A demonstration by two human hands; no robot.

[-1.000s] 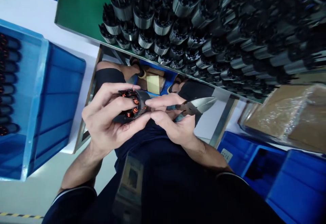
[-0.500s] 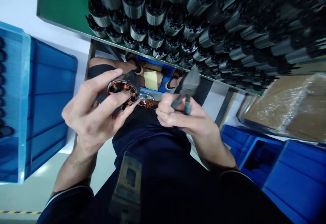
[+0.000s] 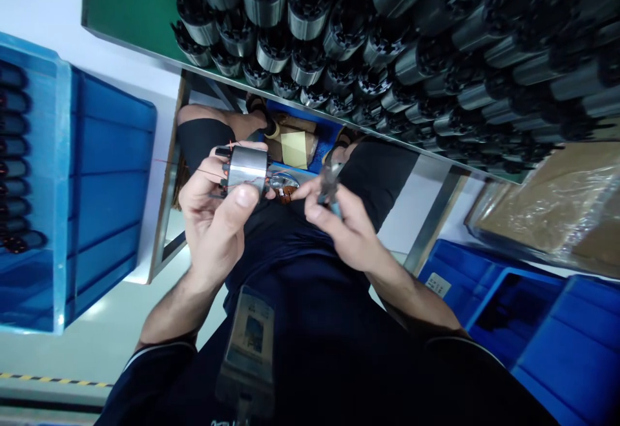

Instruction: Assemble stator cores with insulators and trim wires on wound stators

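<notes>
My left hand [image 3: 216,213] is closed round a motor stator [image 3: 248,169], a silvery metal ring with black plastic ends. The stator lies on its side, and a thin copper wire sticks out from its left end. In my right hand [image 3: 346,223] is a pair of cutting pliers [image 3: 330,188], slightly blurred, with the jaws pointing up and away from me. The pliers and the stator are apart. Below and between my hands, over my lap, sits a shiny round metal dish [image 3: 285,181] with brownish pieces in or beside it, partly hidden.
Rows of similar stators [image 3: 310,64] stand on the green tabletop [image 3: 130,10] ahead. A blue crate [image 3: 106,174] at left holds several wound stators [image 3: 12,168]. To the right are blue bins [image 3: 566,329] and a plastic-wrapped cardboard box [image 3: 547,206]. Under the table lies a yellow paper [image 3: 294,150].
My left hand has turned the stator from its open end facing me onto its side. My right hand has tilted the pliers and no longer pinches the copper wire.
</notes>
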